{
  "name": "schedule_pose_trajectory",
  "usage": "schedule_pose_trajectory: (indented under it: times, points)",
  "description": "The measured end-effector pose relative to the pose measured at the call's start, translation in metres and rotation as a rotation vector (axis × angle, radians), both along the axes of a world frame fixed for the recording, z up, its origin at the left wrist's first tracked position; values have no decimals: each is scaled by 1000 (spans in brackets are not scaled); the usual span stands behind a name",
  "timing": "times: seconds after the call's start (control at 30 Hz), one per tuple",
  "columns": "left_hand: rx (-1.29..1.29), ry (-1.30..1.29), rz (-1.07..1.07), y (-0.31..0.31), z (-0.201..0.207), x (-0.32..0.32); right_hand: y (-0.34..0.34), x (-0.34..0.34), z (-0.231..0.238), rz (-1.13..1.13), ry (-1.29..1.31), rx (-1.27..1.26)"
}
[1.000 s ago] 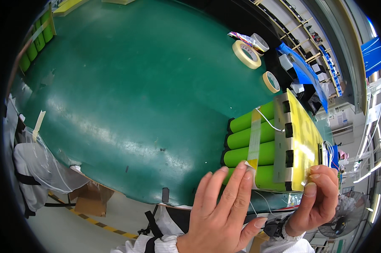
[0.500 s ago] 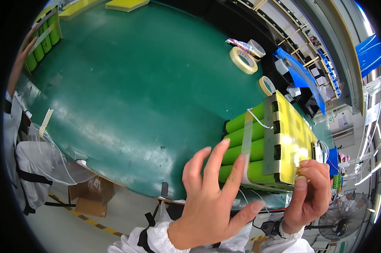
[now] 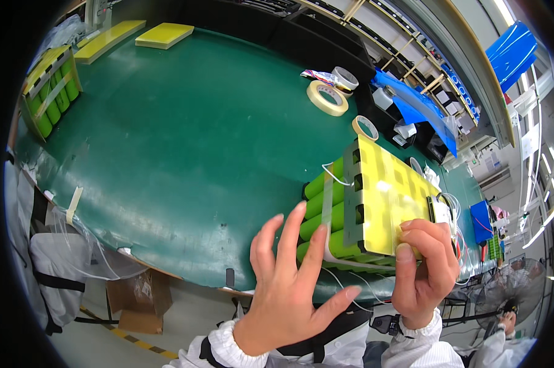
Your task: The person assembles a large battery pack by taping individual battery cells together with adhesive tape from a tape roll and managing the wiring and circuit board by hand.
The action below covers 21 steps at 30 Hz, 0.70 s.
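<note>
A battery pack point(image 3: 393, 202) stands at the right of the green table, with a yellow board on the face towards my right hand. Green cylindrical cells point(image 3: 312, 211) fill its left side, crossed by a pale strip of tape point(image 3: 328, 205). A white wire point(image 3: 334, 175) loops out near the top. My left hand point(image 3: 283, 294) has its fingers spread, the fingertips beside or lightly against the cells; contact is hard to tell. At the yellow board's lower edge, the thumb and fingers of my right hand point(image 3: 427, 264) pinch together. Whatever lies between them is hidden.
Beyond the pack lie a large tape roll point(image 3: 330, 111) and a smaller one point(image 3: 357, 130), near blue film point(image 3: 406, 101). Another green-celled pack point(image 3: 56, 98) and yellow boards point(image 3: 165, 37) stand far left. A cardboard box point(image 3: 142, 303) is below the table; a fan point(image 3: 513, 291) stands right.
The view has shifted, so the table and pack sit farther left in the picture. Another person's hand at the far-left pack has gone out of sight. My hands keep nearly the same pose.
</note>
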<state>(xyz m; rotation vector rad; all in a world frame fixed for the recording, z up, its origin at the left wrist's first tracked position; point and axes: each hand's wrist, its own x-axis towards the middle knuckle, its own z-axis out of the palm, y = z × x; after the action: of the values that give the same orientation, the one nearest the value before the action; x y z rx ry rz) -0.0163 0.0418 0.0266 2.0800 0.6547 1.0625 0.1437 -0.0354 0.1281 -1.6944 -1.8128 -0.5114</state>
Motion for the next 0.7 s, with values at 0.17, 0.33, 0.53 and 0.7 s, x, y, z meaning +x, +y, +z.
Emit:
schedule_pose_trajectory:
  times: [0.17, 0.33, 0.53, 0.7]
  points:
    - [-4, 22, -45, 5, -1, 5, 0, 4, 2, 41, 26, 34]
    - [119, -16, 31, 11, -18, 9, -30, 18, 7, 148, 246, 230]
    - [237, -19, 155, 8, -27, 32, -123, 49, -19, -113, 552, 453]
    - [226, -32, 254, 10, -43, 30, -176, 81, -73, -365, 766, 373]
